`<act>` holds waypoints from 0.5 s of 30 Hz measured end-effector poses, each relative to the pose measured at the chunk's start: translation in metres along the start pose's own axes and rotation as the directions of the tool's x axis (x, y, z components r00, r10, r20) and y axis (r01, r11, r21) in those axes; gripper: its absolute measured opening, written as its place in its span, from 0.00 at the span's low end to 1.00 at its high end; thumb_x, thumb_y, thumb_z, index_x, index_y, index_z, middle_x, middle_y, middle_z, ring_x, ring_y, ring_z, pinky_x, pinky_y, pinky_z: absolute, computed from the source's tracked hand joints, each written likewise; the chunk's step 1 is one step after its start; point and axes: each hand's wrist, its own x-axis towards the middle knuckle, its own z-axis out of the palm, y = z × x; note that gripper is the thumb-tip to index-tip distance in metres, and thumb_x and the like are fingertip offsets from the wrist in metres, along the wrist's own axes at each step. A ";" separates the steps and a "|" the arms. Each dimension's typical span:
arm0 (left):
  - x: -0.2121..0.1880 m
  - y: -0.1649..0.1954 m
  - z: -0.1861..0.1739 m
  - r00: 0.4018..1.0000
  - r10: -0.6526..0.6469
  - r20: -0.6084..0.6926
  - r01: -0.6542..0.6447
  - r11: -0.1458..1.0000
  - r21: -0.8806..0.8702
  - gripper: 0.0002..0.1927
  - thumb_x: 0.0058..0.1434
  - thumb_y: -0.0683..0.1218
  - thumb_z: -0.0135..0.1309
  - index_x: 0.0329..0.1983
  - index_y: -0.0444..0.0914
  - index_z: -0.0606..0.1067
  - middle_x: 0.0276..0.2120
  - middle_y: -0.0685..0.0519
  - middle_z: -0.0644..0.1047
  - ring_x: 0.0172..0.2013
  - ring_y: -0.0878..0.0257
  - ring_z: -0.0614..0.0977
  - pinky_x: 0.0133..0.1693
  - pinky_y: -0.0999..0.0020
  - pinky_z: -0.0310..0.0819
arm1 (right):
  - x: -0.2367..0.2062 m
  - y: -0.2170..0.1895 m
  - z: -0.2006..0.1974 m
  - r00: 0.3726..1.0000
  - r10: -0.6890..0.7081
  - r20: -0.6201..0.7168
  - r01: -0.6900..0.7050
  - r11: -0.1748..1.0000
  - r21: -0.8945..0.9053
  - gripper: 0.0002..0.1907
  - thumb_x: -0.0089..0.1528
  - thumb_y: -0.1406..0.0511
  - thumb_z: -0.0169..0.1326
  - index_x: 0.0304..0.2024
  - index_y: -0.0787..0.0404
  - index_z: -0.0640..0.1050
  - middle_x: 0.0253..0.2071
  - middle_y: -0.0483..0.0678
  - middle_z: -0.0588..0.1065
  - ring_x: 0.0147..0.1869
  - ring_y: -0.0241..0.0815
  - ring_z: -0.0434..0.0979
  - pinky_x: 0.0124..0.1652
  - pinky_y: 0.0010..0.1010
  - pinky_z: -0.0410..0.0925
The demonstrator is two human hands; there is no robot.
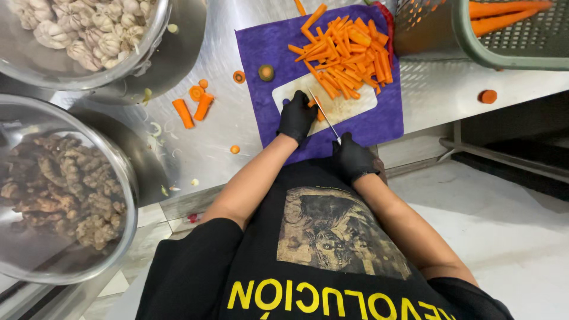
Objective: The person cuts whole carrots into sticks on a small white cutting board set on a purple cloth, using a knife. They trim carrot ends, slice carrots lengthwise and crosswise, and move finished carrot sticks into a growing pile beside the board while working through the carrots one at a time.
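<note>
Right hand (351, 157) gripping knife (323, 114), left hand (296, 117) pressing carrot piece (320, 114) on cutting board (344, 106), carrot sticks (347, 56) beyond

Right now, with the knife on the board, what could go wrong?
1. The left hand pins a carrot piece right beside the knife blade, so a slip could catch the gloved fingers.
2. The cut carrot sticks crowd the cutting board, leaving little room, so pieces may spill off.
3. Loose carrot chunks on the steel counter could roll off its edge.
</note>
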 end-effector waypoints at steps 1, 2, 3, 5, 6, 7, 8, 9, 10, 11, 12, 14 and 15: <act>0.001 0.000 0.002 1.000 0.012 -0.006 -0.012 1.000 0.009 0.17 0.54 0.47 0.65 0.40 0.37 0.71 0.30 0.42 0.80 0.34 0.42 0.83 0.36 0.51 0.76 | 0.000 0.001 0.004 1.000 -0.019 -0.002 0.019 1.000 0.021 0.20 0.67 0.54 0.49 0.48 0.64 0.67 0.32 0.71 0.77 0.39 0.76 0.78 0.40 0.63 0.69; 0.002 -0.001 0.004 1.000 0.026 -0.013 -0.026 1.000 0.016 0.16 0.54 0.46 0.65 0.41 0.37 0.72 0.30 0.42 0.80 0.34 0.42 0.83 0.36 0.51 0.76 | 0.001 0.004 0.008 0.999 -0.039 -0.007 0.039 0.998 0.041 0.20 0.68 0.54 0.49 0.48 0.64 0.67 0.32 0.71 0.77 0.39 0.76 0.78 0.39 0.62 0.70; 0.002 -0.001 0.005 0.999 0.037 -0.020 -0.037 0.999 0.024 0.16 0.55 0.45 0.64 0.41 0.37 0.72 0.30 0.42 0.80 0.35 0.42 0.83 0.37 0.50 0.76 | 0.001 0.008 0.013 0.999 -0.041 -0.027 0.042 0.998 0.042 0.20 0.68 0.54 0.49 0.48 0.65 0.67 0.32 0.71 0.77 0.39 0.75 0.78 0.39 0.63 0.70; 0.000 -0.002 0.005 1.000 -0.020 -0.005 0.020 1.000 -0.016 0.16 0.55 0.45 0.64 0.42 0.37 0.72 0.31 0.41 0.81 0.36 0.42 0.84 0.36 0.51 0.77 | 0.003 0.015 0.025 0.998 -0.045 -0.053 0.048 0.998 0.044 0.20 0.69 0.55 0.48 0.50 0.66 0.66 0.33 0.71 0.77 0.38 0.75 0.79 0.37 0.63 0.70; -0.002 -0.003 0.006 0.999 -0.046 0.001 0.046 0.998 -0.035 0.15 0.55 0.45 0.63 0.42 0.37 0.72 0.31 0.41 0.81 0.36 0.43 0.84 0.36 0.52 0.77 | 0.005 0.017 0.031 0.998 -0.031 -0.050 0.032 0.999 0.024 0.22 0.69 0.54 0.49 0.52 0.67 0.66 0.33 0.71 0.77 0.38 0.75 0.79 0.37 0.62 0.70; -0.003 -0.004 0.005 0.999 -0.035 -0.011 0.035 0.999 -0.036 0.15 0.55 0.45 0.64 0.42 0.37 0.72 0.31 0.41 0.81 0.36 0.43 0.84 0.36 0.52 0.78 | 0.009 0.018 0.036 0.999 -0.018 -0.048 0.018 1.000 0.004 0.24 0.68 0.54 0.49 0.53 0.68 0.65 0.33 0.72 0.77 0.37 0.75 0.79 0.36 0.62 0.70; -0.004 -0.004 0.004 0.999 -0.025 -0.019 0.025 0.999 -0.037 0.15 0.55 0.45 0.64 0.42 0.37 0.73 0.31 0.41 0.81 0.36 0.42 0.84 0.36 0.52 0.78 | 0.012 0.018 0.041 0.999 -0.001 -0.043 0.001 1.000 -0.015 0.26 0.68 0.53 0.49 0.55 0.68 0.64 0.33 0.72 0.77 0.36 0.75 0.79 0.36 0.62 0.70; -0.004 -0.004 0.003 0.999 -0.013 -0.029 0.012 0.999 -0.040 0.15 0.56 0.45 0.64 0.42 0.37 0.73 0.31 0.41 0.81 0.37 0.42 0.84 0.36 0.52 0.78 | 0.018 0.018 0.043 0.999 -0.035 -0.020 0.035 0.999 -0.019 0.29 0.66 0.53 0.50 0.56 0.71 0.62 0.32 0.72 0.77 0.36 0.74 0.79 0.36 0.61 0.70; -0.007 -0.004 0.002 0.999 -0.020 -0.031 0.018 0.998 -0.053 0.14 0.56 0.44 0.63 0.42 0.37 0.73 0.32 0.41 0.81 0.36 0.43 0.84 0.36 0.53 0.78 | 0.021 0.018 0.044 0.998 -0.067 0.010 0.068 0.997 -0.021 0.33 0.64 0.53 0.51 0.58 0.74 0.60 0.32 0.71 0.77 0.36 0.73 0.79 0.35 0.60 0.71; -0.007 -0.004 0.001 0.999 -0.019 -0.035 0.017 0.998 -0.065 0.13 0.57 0.44 0.63 0.43 0.37 0.74 0.32 0.41 0.81 0.36 0.44 0.84 0.36 0.54 0.78 | 0.025 0.018 0.042 0.994 -0.102 0.032 0.102 0.995 -0.021 0.37 0.62 0.53 0.52 0.59 0.77 0.58 0.32 0.71 0.78 0.36 0.73 0.80 0.35 0.59 0.71; -0.006 -0.003 -0.001 0.999 -0.002 -0.042 -0.001 0.997 -0.078 0.13 0.57 0.44 0.62 0.43 0.37 0.74 0.32 0.42 0.81 0.36 0.44 0.85 0.36 0.54 0.78 | 0.028 0.018 0.040 0.996 -0.082 0.031 0.082 0.997 -0.003 0.32 0.65 0.53 0.50 0.57 0.74 0.61 0.32 0.71 0.78 0.37 0.73 0.79 0.36 0.60 0.71; -0.006 -0.003 -0.003 0.998 -0.055 0.019 0.058 0.981 -0.184 0.10 0.57 0.43 0.58 0.42 0.39 0.75 0.31 0.44 0.82 0.34 0.49 0.87 0.36 0.58 0.81 | 0.030 0.021 0.028 0.998 -0.043 0.035 0.043 0.999 0.021 0.23 0.70 0.53 0.45 0.53 0.68 0.66 0.34 0.70 0.78 0.39 0.74 0.79 0.38 0.61 0.70; -0.006 -0.003 -0.004 0.995 -0.088 0.055 0.099 0.967 -0.234 0.09 0.57 0.42 0.56 0.42 0.40 0.76 0.31 0.45 0.82 0.34 0.51 0.88 0.37 0.60 0.83 | 0.026 0.021 0.023 0.999 -0.048 0.023 0.048 0.999 0.014 0.23 0.69 0.53 0.46 0.52 0.67 0.67 0.34 0.70 0.78 0.39 0.74 0.79 0.38 0.61 0.70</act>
